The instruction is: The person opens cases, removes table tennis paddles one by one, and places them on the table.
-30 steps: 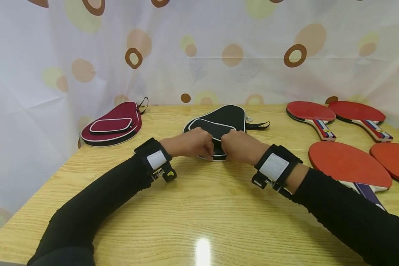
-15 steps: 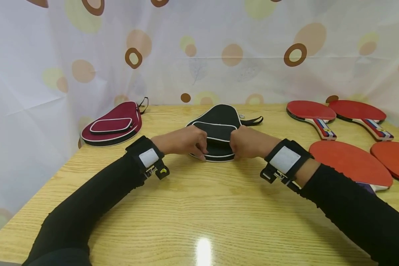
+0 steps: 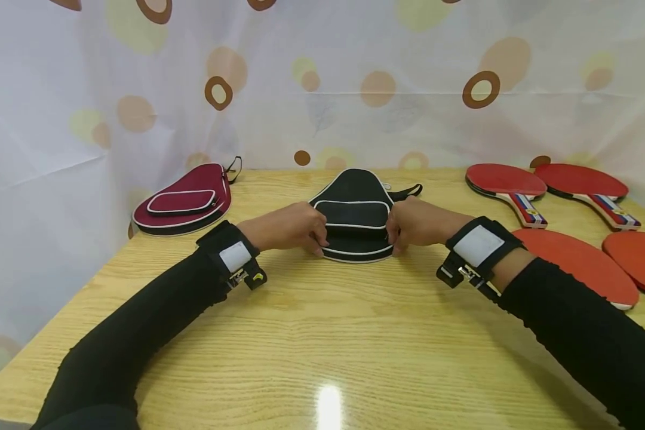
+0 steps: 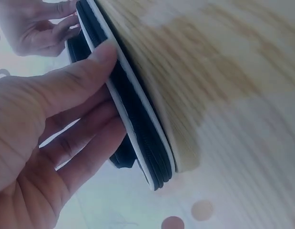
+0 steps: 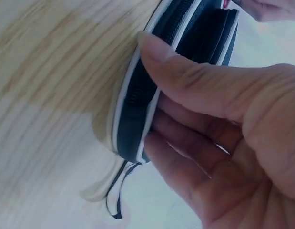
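A black table tennis paddle case (image 3: 355, 185) with white piping lies at the middle back of the table, its rounded end toward me and its wrist strap (image 3: 405, 192) at the back right. My left hand (image 3: 292, 227) pinches its left side, thumb on the zippered side wall (image 4: 142, 138) and fingers on the upper face in the left wrist view. On the opposite side my right hand (image 3: 419, 221) holds the case likewise, its thumb (image 5: 159, 52) across the zipper edge. The front pocket (image 3: 352, 214) faces up between the hands, its lower edge gaping.
A dark red paddle case (image 3: 193, 179) with white piping lies at the back left. Red paddles (image 3: 505, 178) lie in two rows on the right, the nearer ones (image 3: 575, 260) partly behind my right forearm. A patterned curtain (image 3: 322, 77) stands behind the table (image 3: 279, 346).
The black case has turned so its rounded end faces me squarely, its strap swinging left. My hands have moved apart, the left to the left and the right to the right along its sides.
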`<action>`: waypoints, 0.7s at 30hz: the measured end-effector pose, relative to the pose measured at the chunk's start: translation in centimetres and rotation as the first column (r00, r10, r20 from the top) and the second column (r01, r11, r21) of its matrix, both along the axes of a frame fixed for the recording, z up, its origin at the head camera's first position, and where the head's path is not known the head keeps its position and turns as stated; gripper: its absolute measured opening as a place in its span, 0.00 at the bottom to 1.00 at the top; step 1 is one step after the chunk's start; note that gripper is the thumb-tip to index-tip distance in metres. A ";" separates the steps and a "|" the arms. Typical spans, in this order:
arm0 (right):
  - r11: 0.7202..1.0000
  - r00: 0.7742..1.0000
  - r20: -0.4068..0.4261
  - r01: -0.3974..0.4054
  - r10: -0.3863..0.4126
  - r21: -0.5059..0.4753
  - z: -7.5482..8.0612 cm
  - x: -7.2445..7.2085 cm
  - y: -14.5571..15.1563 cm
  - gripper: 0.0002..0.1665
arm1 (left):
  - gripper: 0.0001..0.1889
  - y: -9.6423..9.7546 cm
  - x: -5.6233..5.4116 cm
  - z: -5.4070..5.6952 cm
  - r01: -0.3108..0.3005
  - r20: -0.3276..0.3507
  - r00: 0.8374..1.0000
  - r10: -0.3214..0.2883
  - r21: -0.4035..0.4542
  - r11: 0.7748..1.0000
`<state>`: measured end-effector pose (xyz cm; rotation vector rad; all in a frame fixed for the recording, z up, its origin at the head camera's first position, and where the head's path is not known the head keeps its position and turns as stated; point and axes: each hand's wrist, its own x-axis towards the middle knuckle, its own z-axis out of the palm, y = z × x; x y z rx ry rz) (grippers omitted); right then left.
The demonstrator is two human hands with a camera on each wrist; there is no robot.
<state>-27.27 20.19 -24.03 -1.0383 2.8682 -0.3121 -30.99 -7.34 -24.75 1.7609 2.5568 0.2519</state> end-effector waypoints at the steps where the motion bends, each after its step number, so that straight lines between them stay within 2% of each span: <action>1: 1.000 1.000 -0.007 -0.004 0.004 0.008 0.0 0.1 -0.1 0.08 | 0.09 0.0 0.0 0.0 0.003 -0.002 1.000 -0.003 0.001 1.000; 7: 0.997 1.000 -0.023 0.015 -0.013 0.081 0.1 1.8 -1.1 0.20 | 0.07 0.5 0.0 0.0 0.021 -0.004 1.000 -0.021 -0.012 1.000; 12: 0.998 0.997 -0.070 -0.030 0.034 0.061 -0.4 2.8 -1.9 0.20 | 0.08 1.2 0.4 0.1 0.032 -0.034 0.999 -0.033 -0.043 0.999; 16: 0.998 0.992 -0.118 -0.029 0.036 0.062 -0.6 3.0 -2.4 0.19 | 0.08 1.5 0.5 0.1 0.024 -0.047 0.999 -0.026 -0.049 0.999; 21: 0.998 0.991 -0.130 -0.013 0.021 0.063 -0.7 2.3 -2.5 0.18 | 0.07 1.8 0.5 -0.1 0.027 -0.070 0.997 -0.030 -0.045 0.999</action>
